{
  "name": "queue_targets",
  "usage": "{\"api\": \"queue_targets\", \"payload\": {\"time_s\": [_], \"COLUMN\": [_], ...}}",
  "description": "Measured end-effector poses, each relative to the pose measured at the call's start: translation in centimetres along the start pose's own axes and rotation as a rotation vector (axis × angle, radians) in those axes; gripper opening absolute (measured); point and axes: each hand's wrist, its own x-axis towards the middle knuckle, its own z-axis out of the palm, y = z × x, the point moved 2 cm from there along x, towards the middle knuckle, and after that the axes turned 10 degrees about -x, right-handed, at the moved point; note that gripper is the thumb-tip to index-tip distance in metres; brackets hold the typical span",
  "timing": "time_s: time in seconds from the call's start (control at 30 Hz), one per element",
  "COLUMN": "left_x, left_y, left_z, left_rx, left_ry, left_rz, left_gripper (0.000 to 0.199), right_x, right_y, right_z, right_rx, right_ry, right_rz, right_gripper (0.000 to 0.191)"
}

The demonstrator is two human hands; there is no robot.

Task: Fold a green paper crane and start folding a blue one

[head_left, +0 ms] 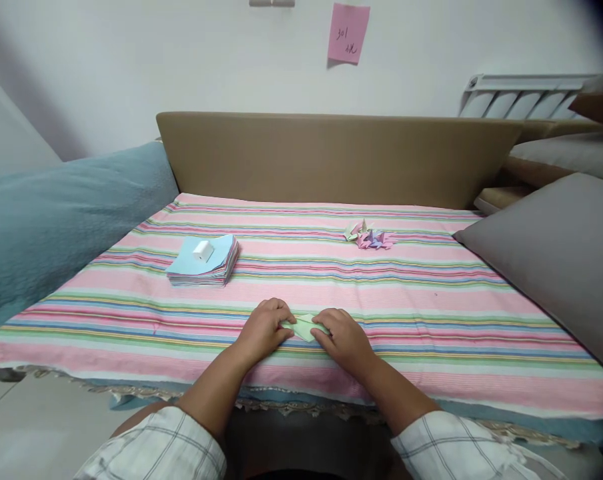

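Note:
A small folded piece of light green paper (305, 329) is held low over the striped cloth, near its front edge. My left hand (267, 328) pinches its left end between thumb and fingers. The right end is pinched by my right hand (345, 339) in the same way. The paper's middle shows between the two hands, with a crease running across it. Parts of both ends are hidden under the fingers.
A stack of coloured paper (199, 263) with a white block (203, 251) on top lies at the left. Several folded paper figures (370, 237) sit in a cluster farther back, right of centre. Grey cushions (551, 247) border the right side; a blue cushion (71, 213) borders the left.

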Motion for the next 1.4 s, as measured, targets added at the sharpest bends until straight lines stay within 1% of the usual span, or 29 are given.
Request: {"api": "queue_targets", "payload": {"time_s": [0.1, 0.2, 0.4, 0.5, 0.57, 0.63, 0.77, 0.83, 0.9, 1.03, 1.23, 1.33, 1.4], "left_x": [0.2, 0.6, 1.1, 1.2, 1.2, 1.2, 0.9, 0.8, 0.6, 0.3, 0.1, 0.0, -0.1], "left_y": [0.0, 0.0, -0.1, 0.0, 0.1, 0.2, 0.4, 0.4, 0.4, 0.6, 0.8, 0.5, 0.2], "left_z": [0.1, 0.0, -0.9, -1.2, -1.2, -1.1, -0.7, -0.6, -0.5, -0.3, -0.2, -0.2, -0.2], "left_rx": [0.058, 0.107, 0.165, 0.137, 0.123, 0.128, 0.185, 0.213, 0.223, 0.192, 0.151, 0.136, 0.133], "left_ry": [-0.044, -0.114, -0.227, -0.249, -0.228, -0.174, -0.070, -0.033, -0.005, -0.013, 0.001, 0.016, 0.011], "left_rz": [0.011, 0.014, -0.013, -0.016, -0.030, -0.061, -0.143, -0.196, -0.220, -0.199, -0.198, -0.186, -0.155], "left_gripper": [0.019, 0.015, 0.007, 0.012, 0.018, 0.019, 0.008, 0.013, 0.017, 0.008, 0.009, 0.008, 0.009], "right_x": [-0.1, -0.1, 0.0, 0.1, 0.1, 0.2, 0.3, 0.4, 0.4, 0.3, 0.3, 0.3, 0.3], "right_y": [-0.2, -0.4, -0.6, -0.5, -0.5, -0.5, -0.6, -0.7, -0.8, -0.7, -0.8, -0.9, -0.9], "right_z": [0.0, 0.0, 0.1, 0.1, 0.2, 0.2, 0.2, 0.1, 0.1, 0.2, 0.4, 0.3, 0.3], "right_rx": [0.014, 0.025, 0.001, -0.012, -0.007, 0.001, -0.009, -0.022, -0.033, -0.059, -0.088, -0.101, -0.104], "right_ry": [-0.013, -0.020, -0.047, -0.054, -0.055, -0.057, -0.064, -0.062, -0.060, -0.048, -0.040, -0.055, -0.055], "right_rz": [0.015, 0.021, 0.040, 0.039, 0.043, 0.047, 0.052, 0.053, 0.053, 0.045, 0.005, -0.001, 0.003], "right_gripper": [0.020, 0.019, 0.017, 0.016, 0.016, 0.016, 0.014, 0.013, 0.013, 0.015, 0.027, 0.025, 0.023]}}
